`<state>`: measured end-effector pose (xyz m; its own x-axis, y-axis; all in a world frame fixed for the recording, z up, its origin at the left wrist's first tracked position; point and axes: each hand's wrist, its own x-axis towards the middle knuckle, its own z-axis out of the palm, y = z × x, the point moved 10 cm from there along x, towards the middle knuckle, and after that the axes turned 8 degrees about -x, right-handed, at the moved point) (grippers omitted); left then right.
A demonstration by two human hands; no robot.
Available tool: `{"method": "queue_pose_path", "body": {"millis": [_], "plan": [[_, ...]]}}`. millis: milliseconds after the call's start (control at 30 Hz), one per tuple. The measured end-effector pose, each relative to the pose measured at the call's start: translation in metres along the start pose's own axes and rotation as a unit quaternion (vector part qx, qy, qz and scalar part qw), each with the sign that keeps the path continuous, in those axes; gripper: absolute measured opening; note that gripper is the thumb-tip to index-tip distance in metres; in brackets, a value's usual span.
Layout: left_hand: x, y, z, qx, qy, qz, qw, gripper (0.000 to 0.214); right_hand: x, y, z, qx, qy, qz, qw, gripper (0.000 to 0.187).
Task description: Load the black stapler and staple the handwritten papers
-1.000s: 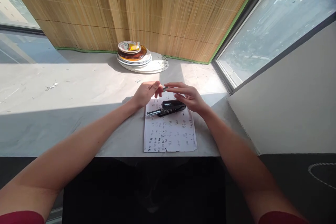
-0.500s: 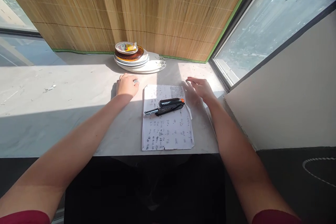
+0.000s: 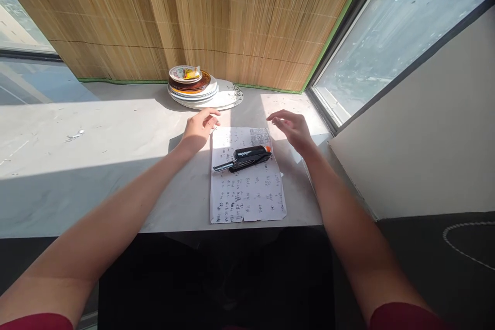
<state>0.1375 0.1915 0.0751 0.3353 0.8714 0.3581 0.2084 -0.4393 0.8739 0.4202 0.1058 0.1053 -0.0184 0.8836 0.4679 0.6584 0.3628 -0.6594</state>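
Observation:
A black stapler [image 3: 249, 157] with an orange end lies on a handwritten sheet of paper [image 3: 247, 193], its metal magazine pulled out to the left. My left hand [image 3: 199, 126] hovers by the sheet's top left corner, fingers apart and holding nothing. My right hand [image 3: 292, 128] hangs just off the sheet's top right corner, thumb and forefinger close together. Whether something small sits between them is too fine to see. Neither hand touches the stapler.
The grey counter [image 3: 96, 134] runs along a bamboo blind [image 3: 232, 15]. A stack of plates [image 3: 192, 87] with a yellow packet on top stands at the back beside a large white plate [image 3: 230, 98]. A window and white wall close off the right side.
A second ago both hands met over the stapler around a small silvery piece. They parted; the left hand went down to the counter, then lifted and opened.

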Motion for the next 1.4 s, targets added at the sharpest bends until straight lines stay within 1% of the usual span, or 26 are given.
{"method": "queue_pose_path", "body": {"millis": [33, 67, 133, 167, 200, 233, 267, 333, 400, 433, 500, 533, 600, 667, 800, 933, 1033, 1133, 1267, 1400], "plan": [[-0.002, 0.0, 0.006, -0.032, -0.015, -0.008, 0.999, 0.027, -0.002, -0.017, 0.012, 0.031, -0.054, -0.042, 0.997, 0.032], [-0.004, 0.001, 0.011, -0.055, -0.024, -0.014, 0.998, 0.028, -0.007, -0.034, 0.025, 0.059, -0.115, -0.086, 0.988, 0.036], [-0.006, 0.001, 0.017, -0.083, -0.035, -0.016, 0.996, 0.028, -0.02, -0.061, 0.051, 0.092, -0.224, -0.166, 0.956, 0.049], [-0.006, 0.002, 0.02, -0.093, -0.041, -0.016, 0.995, 0.027, -0.026, -0.07, 0.062, 0.092, -0.267, -0.195, 0.939, 0.056], [-0.006, 0.002, 0.022, -0.102, -0.046, -0.014, 0.994, 0.026, -0.032, -0.075, 0.071, 0.083, -0.296, -0.214, 0.927, 0.06], [-0.006, 0.003, 0.024, -0.107, -0.049, -0.013, 0.993, 0.024, -0.035, -0.077, 0.079, 0.067, -0.312, -0.224, 0.921, 0.059], [-0.006, 0.003, 0.025, -0.106, -0.05, -0.012, 0.993, 0.023, -0.037, -0.077, 0.084, 0.047, -0.319, -0.226, 0.919, 0.054], [-0.006, 0.004, 0.025, -0.096, -0.045, -0.012, 0.994, 0.024, -0.037, -0.074, 0.089, 0.014, -0.311, -0.22, 0.925, 0.038], [-0.007, 0.004, 0.025, -0.09, -0.04, -0.024, 0.995, 0.029, -0.035, -0.071, 0.086, -0.006, -0.283, -0.206, 0.937, 0.025], [-0.008, 0.004, 0.024, -0.092, -0.039, -0.035, 0.994, 0.031, -0.032, -0.069, 0.083, -0.016, -0.264, -0.198, 0.944, 0.022], [-0.01, 0.005, 0.024, -0.103, -0.04, -0.048, 0.993, 0.032, -0.026, -0.062, 0.073, -0.045, -0.218, -0.175, 0.959, 0.02], [-0.011, 0.008, 0.024, -0.103, -0.042, -0.044, 0.993, 0.03, -0.024, -0.057, 0.069, -0.062, -0.196, -0.162, 0.965, 0.02], [-0.012, 0.016, 0.026, -0.091, -0.052, -0.024, 0.994, 0.022, -0.019, -0.047, 0.062, -0.095, -0.165, -0.141, 0.972, 0.02], [-0.015, 0.023, 0.03, -0.071, -0.074, -0.002, 0.995, 0.017, -0.017, -0.04, 0.059, -0.117, -0.152, -0.13, 0.973, 0.021], [-0.02, 0.036, 0.041, -0.033, -0.128, 0.064, 0.989, 0.013, -0.015, -0.035, 0.058, -0.13, -0.153, -0.124, 0.972, 0.022], [-0.022, 0.041, 0.047, -0.002, -0.147, 0.106, 0.983, 0.015, -0.016, -0.038, 0.06, -0.122, -0.165, -0.127, 0.97, 0.022], [-0.024, 0.043, 0.051, 0.006, -0.171, 0.122, 0.978, 0.015, -0.016, -0.038, 0.061, -0.122, -0.172, -0.125, 0.97, 0.022], [-0.026, 0.044, 0.055, 0.005, -0.19, 0.126, 0.974, 0.015, -0.016, -0.038, 0.061, -0.123, -0.175, -0.122, 0.969, 0.021], [-0.027, 0.045, 0.054, 0.006, -0.193, 0.125, 0.973, 0.015, -0.016, -0.037, 0.062, -0.131, -0.183, -0.117, 0.967, 0.022], [-0.027, 0.049, 0.053, 0.018, -0.187, 0.132, 0.973, 0.021, -0.017, -0.035, 0.063, -0.133, -0.189, -0.112, 0.966, 0.023]]}}
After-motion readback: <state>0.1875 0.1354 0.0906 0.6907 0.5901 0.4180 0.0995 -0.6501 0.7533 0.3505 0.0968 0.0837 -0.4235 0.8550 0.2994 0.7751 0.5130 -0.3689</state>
